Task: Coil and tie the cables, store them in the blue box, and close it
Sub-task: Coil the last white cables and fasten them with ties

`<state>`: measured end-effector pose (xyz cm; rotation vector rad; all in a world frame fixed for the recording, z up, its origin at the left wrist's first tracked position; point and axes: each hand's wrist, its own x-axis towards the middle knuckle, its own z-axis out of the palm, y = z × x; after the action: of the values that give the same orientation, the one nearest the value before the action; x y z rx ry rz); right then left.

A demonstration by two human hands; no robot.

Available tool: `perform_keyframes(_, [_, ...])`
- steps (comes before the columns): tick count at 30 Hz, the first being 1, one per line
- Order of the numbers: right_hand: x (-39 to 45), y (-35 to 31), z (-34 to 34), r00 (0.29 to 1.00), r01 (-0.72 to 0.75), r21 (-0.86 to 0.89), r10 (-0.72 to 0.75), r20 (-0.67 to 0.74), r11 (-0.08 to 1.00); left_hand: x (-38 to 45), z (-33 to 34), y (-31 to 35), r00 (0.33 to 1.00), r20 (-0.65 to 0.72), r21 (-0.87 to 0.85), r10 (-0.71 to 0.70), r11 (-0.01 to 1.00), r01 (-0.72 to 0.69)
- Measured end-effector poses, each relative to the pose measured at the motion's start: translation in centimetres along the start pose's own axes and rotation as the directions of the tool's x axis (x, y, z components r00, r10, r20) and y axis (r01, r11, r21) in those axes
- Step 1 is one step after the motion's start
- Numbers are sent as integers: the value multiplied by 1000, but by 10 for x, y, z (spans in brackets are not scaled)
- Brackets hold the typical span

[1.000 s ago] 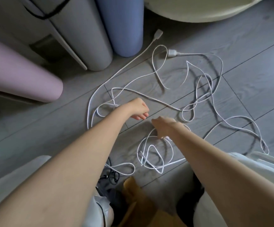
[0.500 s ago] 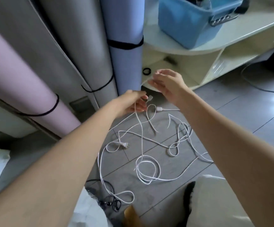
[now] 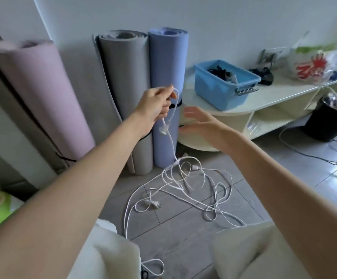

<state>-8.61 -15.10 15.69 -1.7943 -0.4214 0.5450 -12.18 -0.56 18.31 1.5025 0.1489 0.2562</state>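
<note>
A long white cable point(image 3: 185, 186) lies tangled on the grey floor. My left hand point(image 3: 155, 105) is raised and pinches a loop of that cable, from which a white connector point(image 3: 163, 131) dangles and a strand runs down to the tangle. My right hand point(image 3: 198, 122) hovers just to the right of the hanging strand, fingers spread, holding nothing. A white plug point(image 3: 156, 204) rests on the floor. The blue box point(image 3: 221, 85) stands open on a cream shelf unit point(image 3: 264, 97) with dark cables inside it.
Pink point(image 3: 38, 97), grey point(image 3: 123, 87) and blue point(image 3: 167, 63) rolled mats lean on the wall behind my hands. A black bin point(image 3: 328, 119) and grey cables point(image 3: 324, 158) are at the right. A plastic bag point(image 3: 312, 63) sits on the shelf top.
My left hand has lifted the cable end from the floor up to chest height, dragging part of the tangle upward. My right hand let go and opened. My view tilted up.
</note>
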Motion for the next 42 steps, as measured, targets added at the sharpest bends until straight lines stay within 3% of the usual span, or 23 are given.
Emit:
perform_keyframes(2, [-2, -13, 17, 988, 88, 46, -93, 126, 995, -6, 5, -2, 999, 30, 95, -16, 995, 13])
perform_keyframes(4, [-5, -21, 25, 982, 97, 113, -114, 154, 989, -8, 6, -2, 997, 57, 109, -52, 993, 46])
perform_keyframes(6, [-5, -23, 25, 979, 72, 145, -97, 179, 987, -5, 1, -2, 994, 45, -13, -101, 995, 102])
perform_keyframes(9, [-2, -21, 27, 962, 31, -44, -18, 272, 999, 2, -7, -3, 986, -13, -242, -168, 957, 160])
perform_keyframes(12, [1, -17, 22, 919, -22, -62, 45, 391, 998, 7, -11, 0, 968, 31, -472, -249, 850, 234])
perform_keyframes(14, [2, -10, 14, 924, -38, -92, 70, 375, 995, 7, -11, 2, 958, 92, -519, -271, 808, 279])
perform_keyframes(17, [8, 2, 0, 972, -30, -364, 112, 207, 931, 5, -7, 3, 929, 225, -447, -295, 816, 367])
perform_keyframes(20, [16, 12, -17, 996, -25, -576, 69, 55, 817, -1, -8, 2, 866, 339, -264, -367, 847, 462])
perform_keyframes(22, [19, 16, -26, 994, 2, -634, 70, 88, 773, -5, -10, 3, 797, 439, -140, -415, 844, 517])
perform_keyframes(25, [22, 22, -29, 991, 10, -569, 67, 115, 822, -12, -10, 1, 681, 549, 28, -485, 824, 565])
perform_keyframes(29, [31, 19, -26, 999, 11, -618, 11, 32, 786, -20, -11, -7, 608, 524, 207, -597, 781, 589])
perform_keyframes(32, [34, 13, -24, 996, 33, -684, 35, 85, 729, -23, -15, -15, 550, 498, 329, -670, 733, 595])
perform_keyframes(35, [36, 7, -35, 1000, 15, -677, -6, 15, 736, -21, -24, -29, 550, 360, 422, -753, 658, 624])
perform_keyframes(39, [37, -4, -43, 977, -37, -442, -60, -203, 896, -15, -41, -40, 584, 215, 332, -783, 621, 710])
perform_keyframes(42, [38, -12, -25, 988, 46, -179, -71, -140, 983, -4, -44, -50, 630, 133, 193, -765, 644, 741])
